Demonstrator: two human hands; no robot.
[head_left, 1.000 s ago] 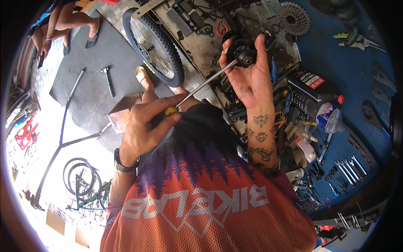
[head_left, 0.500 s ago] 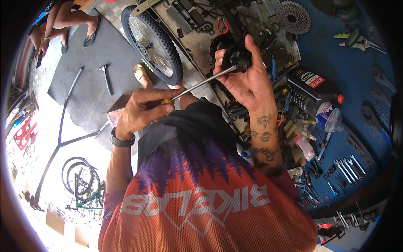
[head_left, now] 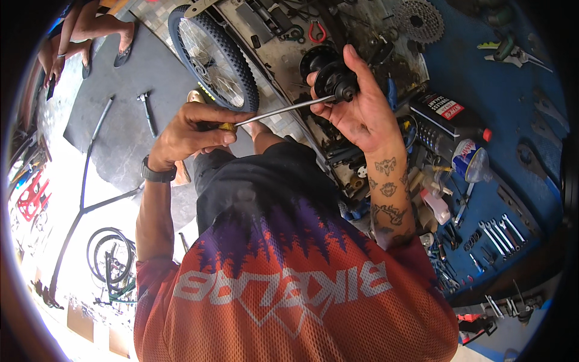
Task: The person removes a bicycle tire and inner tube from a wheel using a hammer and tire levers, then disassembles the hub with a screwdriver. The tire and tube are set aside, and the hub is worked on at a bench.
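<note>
My left hand (head_left: 187, 134) is closed round the yellow handle of a screwdriver (head_left: 283, 111), most of which the fingers hide. The long metal shaft points right and slightly away from me, its tip against the near end of a black bicycle hub (head_left: 331, 75). That hub is in my right hand (head_left: 362, 114), fingers curled behind it and thumb raised beside it. Its two round flanges face up and away, tilted. The exact spot where the tip meets the hub is too small to make out.
A workbench with a blue mat (head_left: 476, 211) spans the right, bearing a cassette (head_left: 420, 21), a black sealant bottle (head_left: 449, 123), a clear plastic bottle (head_left: 473, 161) and several wrenches (head_left: 500, 236). Ahead stands a bicycle wheel (head_left: 214, 57). A hammer (head_left: 146, 113) lies on the floor mat; another person's legs (head_left: 99, 30) show far left.
My left hand has shifted left and a little away from me with the screwdriver. The hub and my right hand have moved only slightly; the screwdriver tip stays at the hub.
</note>
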